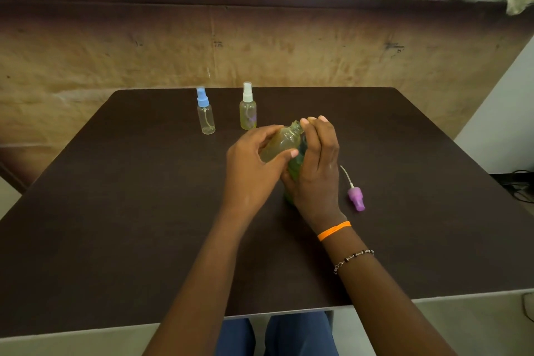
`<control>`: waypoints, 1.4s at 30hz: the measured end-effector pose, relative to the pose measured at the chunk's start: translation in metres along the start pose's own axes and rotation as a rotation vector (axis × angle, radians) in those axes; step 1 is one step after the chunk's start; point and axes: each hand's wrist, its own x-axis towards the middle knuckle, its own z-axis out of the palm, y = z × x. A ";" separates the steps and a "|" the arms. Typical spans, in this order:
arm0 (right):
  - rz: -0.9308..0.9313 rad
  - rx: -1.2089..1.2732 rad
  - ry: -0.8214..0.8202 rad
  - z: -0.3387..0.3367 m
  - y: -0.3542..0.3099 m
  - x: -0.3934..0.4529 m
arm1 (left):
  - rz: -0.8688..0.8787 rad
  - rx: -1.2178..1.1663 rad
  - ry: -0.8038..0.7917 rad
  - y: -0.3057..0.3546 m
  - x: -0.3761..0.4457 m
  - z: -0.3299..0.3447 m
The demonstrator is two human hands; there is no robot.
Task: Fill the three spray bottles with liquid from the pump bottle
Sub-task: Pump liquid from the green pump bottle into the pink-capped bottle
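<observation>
Both hands met over a dark brown table: left hand gripped an uncapped spray bottle, right hand curled round a green pump bottle. Beyond them stood a blue-capped bottle and white-capped bottle; right of the right hand lay a purple sprayer. A worn tan wall stood behind.

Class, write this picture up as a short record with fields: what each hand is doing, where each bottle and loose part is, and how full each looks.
left hand: grips uncapped spray bottle, tilted, yellowish liquid inside
right hand: around green pump bottle, mostly hidden
blue-capped bottle: upright, far side of table, looks nearly empty
white-capped bottle: upright beside it, yellowish liquid inside
purple sprayer cap: lying on table, right of the hands
</observation>
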 end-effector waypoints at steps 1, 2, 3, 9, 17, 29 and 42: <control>-0.007 -0.003 -0.006 0.000 0.001 0.001 | 0.000 0.000 0.001 0.000 0.001 0.000; -0.013 -0.004 -0.011 0.001 0.002 0.001 | -0.001 -0.006 0.003 0.001 0.001 0.000; -0.015 -0.004 -0.013 0.001 0.002 0.002 | -0.002 -0.012 0.005 0.001 0.002 0.000; -0.003 0.016 0.034 0.003 0.002 -0.002 | 0.018 0.016 -0.017 -0.003 0.003 0.001; 0.002 -0.045 0.017 0.005 0.000 -0.002 | -0.007 -0.015 -0.009 -0.003 0.001 0.002; 0.049 0.005 0.048 0.008 -0.001 -0.003 | 0.084 0.092 0.017 0.001 0.005 -0.003; 0.082 -0.052 0.000 0.006 -0.005 -0.001 | 0.080 0.073 0.020 0.002 0.005 -0.009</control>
